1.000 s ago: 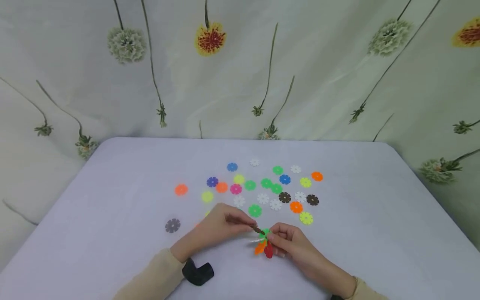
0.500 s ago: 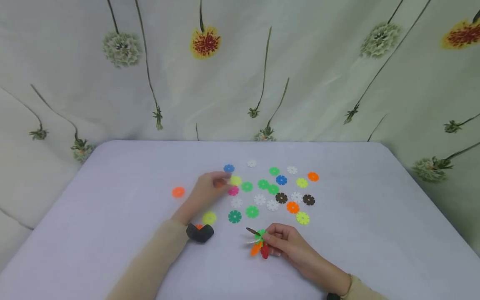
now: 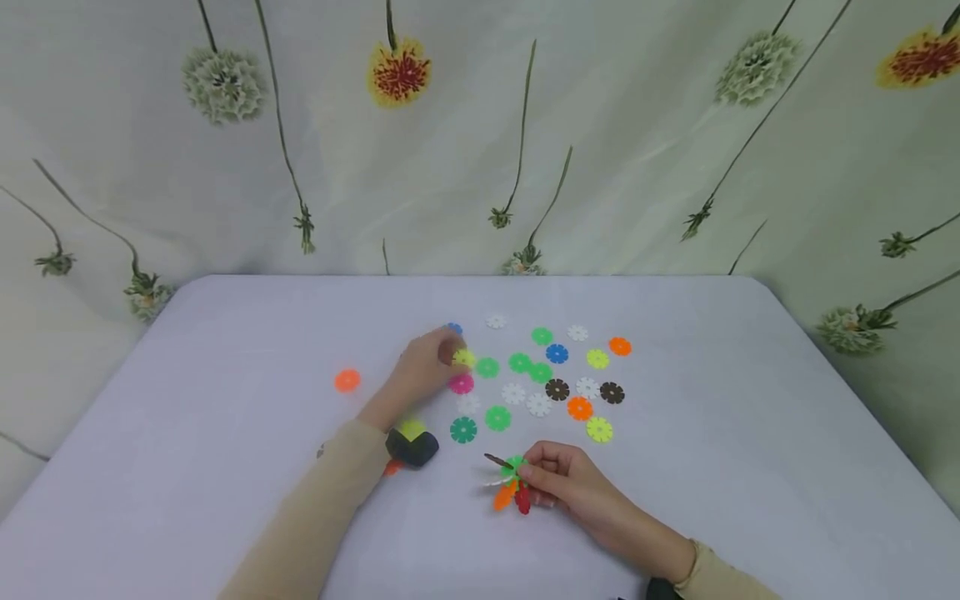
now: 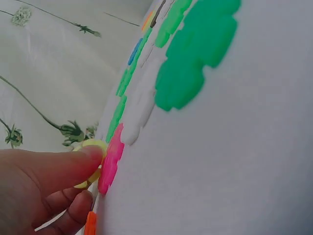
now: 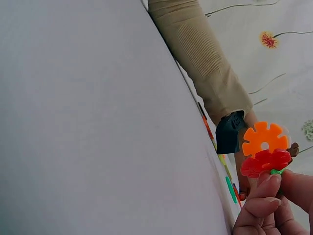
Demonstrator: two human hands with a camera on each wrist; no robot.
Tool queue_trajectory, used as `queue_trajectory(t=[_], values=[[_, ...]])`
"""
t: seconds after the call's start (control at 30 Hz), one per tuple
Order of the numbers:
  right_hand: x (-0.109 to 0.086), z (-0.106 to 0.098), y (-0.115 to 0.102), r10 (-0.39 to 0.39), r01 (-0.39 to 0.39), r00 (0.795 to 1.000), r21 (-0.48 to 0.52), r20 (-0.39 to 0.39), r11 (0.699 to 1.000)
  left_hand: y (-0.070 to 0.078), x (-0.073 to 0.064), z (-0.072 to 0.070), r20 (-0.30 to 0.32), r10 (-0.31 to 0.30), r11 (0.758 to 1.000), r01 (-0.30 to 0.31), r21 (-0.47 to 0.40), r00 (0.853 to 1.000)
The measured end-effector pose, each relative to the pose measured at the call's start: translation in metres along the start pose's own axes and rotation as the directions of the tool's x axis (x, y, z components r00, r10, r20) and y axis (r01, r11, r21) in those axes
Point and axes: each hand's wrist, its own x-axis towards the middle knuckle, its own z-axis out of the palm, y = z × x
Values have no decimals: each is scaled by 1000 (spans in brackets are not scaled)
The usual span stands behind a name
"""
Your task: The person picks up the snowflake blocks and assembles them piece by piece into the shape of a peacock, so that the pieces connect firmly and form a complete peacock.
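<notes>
head view: left hand [image 3: 426,365] pinches yellow disc [image 3: 463,358], right hand [image 3: 567,482] grips joined discs [image 3: 512,470], which hard squeezing could split.

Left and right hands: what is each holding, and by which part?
The left hand pinches a yellow disc, thumb across its face; the right hand pinches a joined cluster by its green disc, near the edge.

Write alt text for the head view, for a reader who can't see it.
A person's right hand holds a small cluster of joined, notched discs in several colours, while the left hand pinches a yellow disc. Loose coloured discs lie scattered on the pale table, with flower-printed fabric behind.
</notes>
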Motion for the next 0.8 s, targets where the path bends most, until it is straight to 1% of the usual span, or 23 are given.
queue_trajectory(t=[0.07,0.17,0.2,0.23,0.27,0.3,0.33,0.37,0.4,0.43,0.47,0.5,0.53,0.63,0.7,0.8], values=[[0,0,1,1,-1,1000,-10,-3,1000,2,-4,-3,-12,29,1000,-29,-12,1000],[1,1,1,-6,5,1000,-37,-5,999,9,-16,-11,-17,84,996,-84,-27,996],[1,1,2,-8,7,1000,-50,-7,999,14,-21,-14,-3,113,993,-113,-28,994],[1,1,2,-7,7,1000,-61,-9,998,19,-26,-17,28,136,989,-134,-59,990],[0,1,2,-8,7,1000,-74,-12,997,23,-32,-18,71,176,980,-169,-104,982],[0,1,2,-12,11,1000,-90,-12,996,27,-37,-19,125,219,968,-199,-152,968],[0,1,2,-14,12,1000,-101,-15,995,30,-42,-18,183,275,949,-235,-212,944],[0,0,1,-16,14,1000,-112,-15,994,33,-45,-16,243,326,926,-258,-275,913],[0,0,1,-16,14,1000,-122,-15,992,34,-48,-14,300,362,906,-258,-335,883],[-1,-1,1,-18,16,1000,-128,-13,992,35,-51,-10,348,387,888,-245,-389,854],[-1,-1,2,-23,22,1000,-136,-8,990,35,-53,-7,382,411,872,-235,-429,828],[-1,-1,2,-28,28,1000,-139,0,990,34,-54,-4,406,419,865,-221,-451,812],[0,-2,2,-30,31,1000,-141,9,989,33,-54,0,419,430,856,-214,-470,800],[0,-2,2,-37,42,999,-139,39,989,31,-56,6,434,426,851,-188,-491,794],[1,-2,1,-31,37,999,-132,44,991,29,-57,8,435,429,846,-184,-501,792],[0,-2,-1,-9,13,999,-123,35,992,29,-58,10,437,444,831,-178,-527,782]])
